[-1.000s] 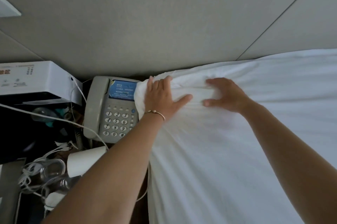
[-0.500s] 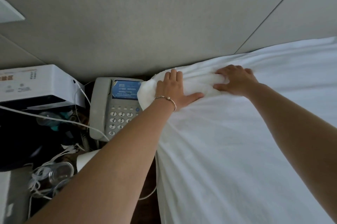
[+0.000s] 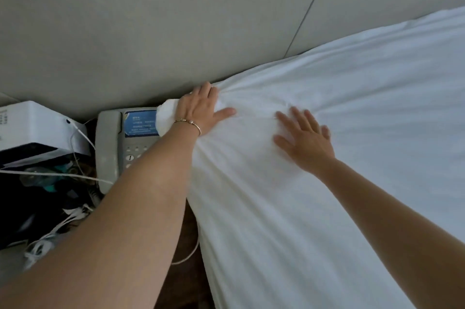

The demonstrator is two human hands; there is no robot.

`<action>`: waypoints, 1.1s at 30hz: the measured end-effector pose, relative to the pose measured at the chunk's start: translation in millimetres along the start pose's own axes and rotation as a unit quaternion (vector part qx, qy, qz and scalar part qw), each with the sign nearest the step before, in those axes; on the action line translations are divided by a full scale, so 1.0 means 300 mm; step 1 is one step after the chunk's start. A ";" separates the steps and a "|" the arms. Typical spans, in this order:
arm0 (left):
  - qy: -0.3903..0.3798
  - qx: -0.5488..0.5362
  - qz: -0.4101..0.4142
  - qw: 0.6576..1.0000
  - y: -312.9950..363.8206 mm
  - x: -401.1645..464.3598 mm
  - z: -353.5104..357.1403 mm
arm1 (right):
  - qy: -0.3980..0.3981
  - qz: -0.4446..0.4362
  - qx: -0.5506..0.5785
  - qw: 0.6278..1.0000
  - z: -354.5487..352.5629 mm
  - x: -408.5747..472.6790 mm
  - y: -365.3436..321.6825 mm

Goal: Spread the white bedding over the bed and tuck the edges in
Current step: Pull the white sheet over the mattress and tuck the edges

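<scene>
White bedding (image 3: pixel 327 157) covers the bed, bunched at the head corner by the wall panel (image 3: pixel 176 19). Left hand (image 3: pixel 201 110) is flat on that corner, fingers at the wall edge, tips hidden, thumb out, no grip. Right hand (image 3: pixel 304 140) lies flat with fingers spread on the bedding near the corner, gripping nothing. Phone (image 3: pixel 120 137) sits just beside the corner.

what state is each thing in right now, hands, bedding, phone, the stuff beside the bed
left hand: fingers straight, pressing the bedding corner toward the headboard
right hand: flat, fingers spread on the bedding
white bedding: spread over the bed, bunched in wrinkles at the corner
phone: handset on its cradle, screen partly covered by bedding
white box: lying beside the phone, a cable running to it
</scene>
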State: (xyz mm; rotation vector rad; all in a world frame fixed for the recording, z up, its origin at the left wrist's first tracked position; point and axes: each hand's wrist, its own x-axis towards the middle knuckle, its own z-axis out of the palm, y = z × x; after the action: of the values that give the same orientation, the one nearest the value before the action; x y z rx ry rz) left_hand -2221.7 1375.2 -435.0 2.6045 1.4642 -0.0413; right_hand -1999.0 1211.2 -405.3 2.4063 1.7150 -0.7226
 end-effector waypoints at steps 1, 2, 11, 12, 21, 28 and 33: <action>0.028 0.034 0.015 0.999 0.023 -0.015 -0.002 | -0.006 0.027 0.004 1.000 0.008 -0.010 0.006; 0.056 0.056 0.029 0.996 0.044 -0.034 -0.003 | -0.012 0.047 0.012 0.999 0.019 -0.026 -0.009; 0.019 -0.064 -0.130 0.989 -0.071 -0.064 -0.009 | 0.171 0.028 0.176 0.969 0.049 0.022 -0.276; 0.006 -0.085 -0.142 0.986 -0.081 -0.048 -0.016 | 0.180 0.014 0.171 0.969 0.039 0.057 -0.291; 0.032 0.078 -0.002 0.996 -0.217 -0.022 -0.027 | 0.166 -0.026 0.188 0.968 0.009 0.218 -0.467; -0.007 0.098 -0.048 0.994 -0.233 0.001 0.067 | 0.183 -0.040 0.173 0.967 0.122 0.254 -0.500; 0.093 0.076 -0.046 0.992 -0.079 -0.027 -0.049 | 0.176 -0.086 0.251 0.948 0.143 0.175 -0.465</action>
State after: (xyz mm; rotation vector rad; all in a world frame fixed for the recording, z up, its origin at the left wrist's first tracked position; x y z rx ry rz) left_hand -2246.9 1382.8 -422.5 2.7225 1.7059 0.0839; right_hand -2126.7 1292.2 -439.7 2.8916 2.1116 -0.8866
